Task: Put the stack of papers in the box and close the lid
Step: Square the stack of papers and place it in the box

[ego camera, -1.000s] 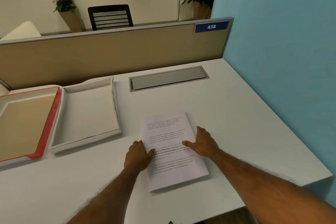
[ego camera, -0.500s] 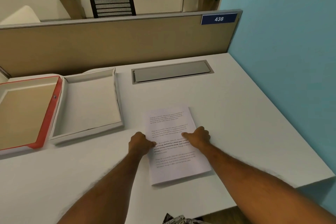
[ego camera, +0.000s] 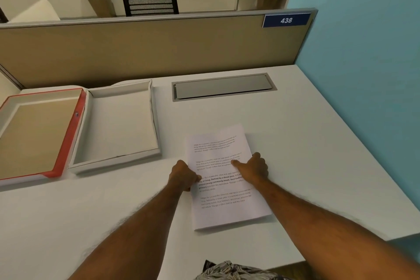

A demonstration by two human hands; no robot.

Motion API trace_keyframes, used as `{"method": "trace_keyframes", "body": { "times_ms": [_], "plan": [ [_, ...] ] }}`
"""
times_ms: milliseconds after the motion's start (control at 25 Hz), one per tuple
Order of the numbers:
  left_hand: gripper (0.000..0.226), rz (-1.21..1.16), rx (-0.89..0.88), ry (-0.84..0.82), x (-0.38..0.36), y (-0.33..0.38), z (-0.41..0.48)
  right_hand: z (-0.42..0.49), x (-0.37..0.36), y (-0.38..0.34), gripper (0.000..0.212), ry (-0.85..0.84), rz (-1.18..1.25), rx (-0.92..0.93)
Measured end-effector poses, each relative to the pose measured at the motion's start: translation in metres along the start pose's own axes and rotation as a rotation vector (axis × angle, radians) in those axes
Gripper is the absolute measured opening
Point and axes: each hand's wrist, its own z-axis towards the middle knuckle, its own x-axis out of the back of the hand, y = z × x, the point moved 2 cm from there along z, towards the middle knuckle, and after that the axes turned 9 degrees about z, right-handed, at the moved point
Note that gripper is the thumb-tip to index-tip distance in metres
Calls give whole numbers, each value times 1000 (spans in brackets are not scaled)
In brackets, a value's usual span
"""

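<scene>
A stack of printed papers [ego camera: 223, 209] lies flat on the white desk [ego camera: 306, 154], right of centre. My left hand [ego camera: 183, 175] grips its left edge, thumb on top and fingers curled at the side. My right hand [ego camera: 253, 169] holds the right edge, thumb pressed on the top sheet. To the left the white box [ego camera: 156, 134] stands open and empty. Its red-rimmed lid [ego camera: 70, 141] lies open beside it, tan inside facing up.
A grey cable hatch [ego camera: 223, 86] is set into the desk behind the papers. A tan partition [ego camera: 147, 50] closes the back and a blue wall [ego camera: 363, 75] the right. The desk's front right corner is close to the stack.
Both hands have curled tighter around the stack's side edges, the right fingers wrapping over the right edge. The papers still lie flat in the same spot. The view has shifted slightly.
</scene>
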Motion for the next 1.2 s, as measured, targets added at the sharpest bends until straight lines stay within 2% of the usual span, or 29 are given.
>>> {"method": "trace_keyframes", "body": {
  "times_ms": [320,440,600,800,880,1000,1080,1200],
  "plan": [
    [56,-6,-13,-1,0,-2,1,3,6,-2,64,-32,224,44],
    [57,2,-26,-1,-1,-2,1,9,8,3,63,-54,376,-30],
    [57,-16,-32,-3,-2,-4,2,14,7,3,38,-173,479,-67],
    [65,-168,-67,-24,2,-17,3,-5,13,5,33,-136,511,145],
    [71,-211,-194,23,3,-23,1,-18,21,3,29,-162,576,268],
    [57,-338,-438,34,1,-20,-11,-33,35,-6,23,-216,646,385],
    [51,-469,-473,17,1,-11,-20,-39,42,-11,21,-212,676,423],
    [46,-539,-510,148,9,5,-32,-41,51,-16,28,-144,700,443]
  ]
}}
